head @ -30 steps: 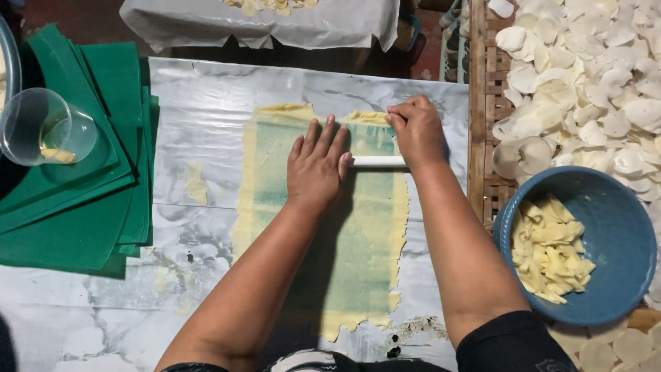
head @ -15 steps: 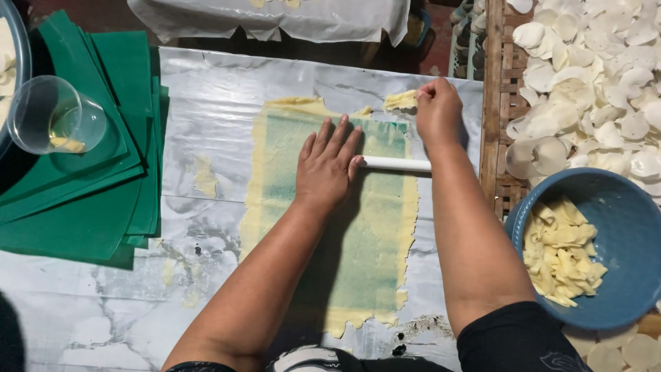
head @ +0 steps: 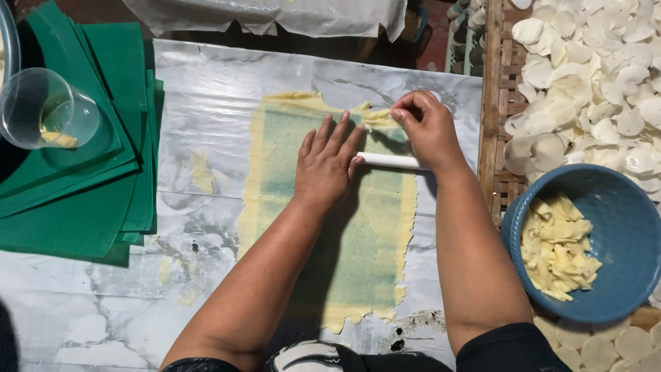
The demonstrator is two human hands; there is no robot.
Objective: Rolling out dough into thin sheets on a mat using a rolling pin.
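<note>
We press our left hand (head: 327, 165) flat and open on the thin yellow dough sheet (head: 358, 255) in the middle of the bench (head: 206, 76). Our right hand (head: 427, 127) pinches the sheet's far edge, with a white roller (head: 389, 160) lying under it. A blue bowl (head: 620, 213) stands at the right edge.

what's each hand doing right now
Left hand: open, flat on the roller.
Right hand: fingers pinching the dough edge.

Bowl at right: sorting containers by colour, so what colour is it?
Blue; the bowl shows best in the head view, holding pale yellow pieces.
</note>
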